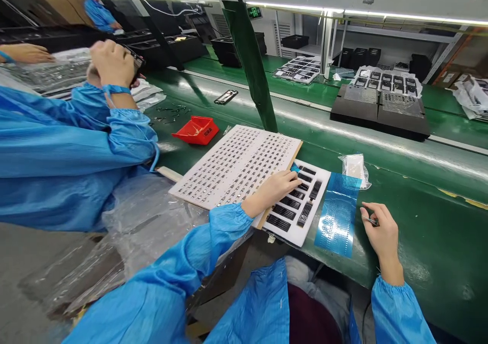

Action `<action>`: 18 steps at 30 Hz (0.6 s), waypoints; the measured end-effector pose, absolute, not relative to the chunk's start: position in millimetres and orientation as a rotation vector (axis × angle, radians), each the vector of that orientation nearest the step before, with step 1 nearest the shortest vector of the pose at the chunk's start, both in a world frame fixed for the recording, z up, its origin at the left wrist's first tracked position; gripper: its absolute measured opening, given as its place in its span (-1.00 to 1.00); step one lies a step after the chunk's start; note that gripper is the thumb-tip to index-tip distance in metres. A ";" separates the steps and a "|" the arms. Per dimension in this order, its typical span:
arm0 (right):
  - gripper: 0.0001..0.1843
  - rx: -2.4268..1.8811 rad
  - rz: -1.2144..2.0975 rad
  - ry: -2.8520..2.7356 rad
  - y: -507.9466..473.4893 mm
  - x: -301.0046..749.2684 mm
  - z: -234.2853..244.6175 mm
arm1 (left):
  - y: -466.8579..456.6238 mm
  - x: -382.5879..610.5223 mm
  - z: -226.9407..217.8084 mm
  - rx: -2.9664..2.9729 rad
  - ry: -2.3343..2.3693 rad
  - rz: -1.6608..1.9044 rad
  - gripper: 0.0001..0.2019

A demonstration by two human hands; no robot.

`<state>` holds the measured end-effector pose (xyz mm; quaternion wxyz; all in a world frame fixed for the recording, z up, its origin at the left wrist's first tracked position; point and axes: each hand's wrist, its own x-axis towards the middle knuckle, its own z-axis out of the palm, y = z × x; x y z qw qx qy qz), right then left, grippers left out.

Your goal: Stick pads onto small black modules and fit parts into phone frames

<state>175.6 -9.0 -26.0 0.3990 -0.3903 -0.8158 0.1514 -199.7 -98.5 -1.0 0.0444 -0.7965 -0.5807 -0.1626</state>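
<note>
Room on green workbench right of right hand, blue film sheet just left

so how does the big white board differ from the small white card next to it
The white board is far larger than the white card. The board carries many rows of small dark parts, the card a few black strips. The left hand rests on the card, not the board. Both are white and lie flat.

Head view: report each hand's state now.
Left hand: closed, pinching a small blue tab above a white tray.
Right hand: closed, holding tweezers.
</note>
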 end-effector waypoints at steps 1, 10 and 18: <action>-0.74 -0.987 0.383 -2.068 -8.9 175.6 -26.0 | -99.0 -199.5 -1.6 -2.428 -1.775 -0.478 -0.75; -0.75 -0.978 0.385 -2.070 -8.5 176.4 -26.2 | -113.1 -189.3 -1.5 -2.434 -1.751 -0.427 -0.74; -0.72 -0.992 0.373 -2.068 -9.1 176.3 -25.5 | -117.2 -169.4 -3.0 -2.486 -1.715 -0.454 -0.69</action>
